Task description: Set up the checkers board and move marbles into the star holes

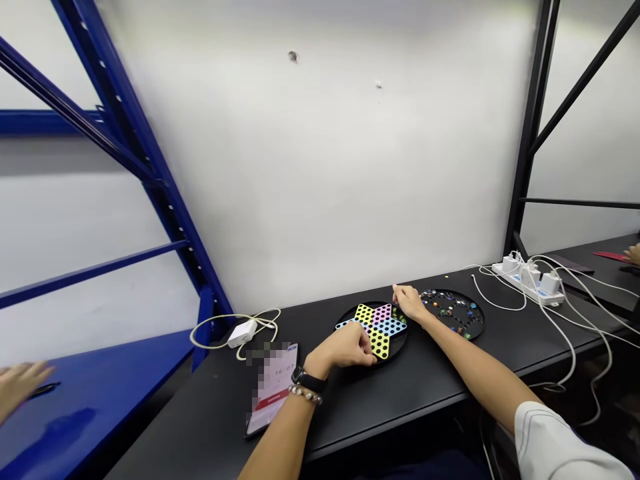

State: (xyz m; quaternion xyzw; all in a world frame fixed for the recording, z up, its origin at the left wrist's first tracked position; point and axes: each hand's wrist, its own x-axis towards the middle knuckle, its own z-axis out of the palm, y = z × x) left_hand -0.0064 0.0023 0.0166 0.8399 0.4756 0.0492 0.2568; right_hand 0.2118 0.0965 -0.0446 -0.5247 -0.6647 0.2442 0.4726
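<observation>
A star-shaped Chinese checkers board (pixel 381 325) with yellow, pink and blue points lies on a round black plate (pixel 400 347). My left hand (pixel 346 347), with a black watch and a beaded bracelet on the wrist, curls over the board's near yellow point. Its fingers hide whatever lies beneath them. My right hand (pixel 410 302) rests by the plate's far rim, holding nothing I can see. Just beyond it, a second round black tray (pixel 475 327) holds several coloured marbles.
A phone (pixel 273 387) with a blurred screen lies left of the board, beside a white charger (pixel 241 333) and its looped cable. A white power strip (pixel 527 281) trails cables at the back right. A co-worker's hand (pixel 17 390) shows beside blue shelving (pixel 120 167).
</observation>
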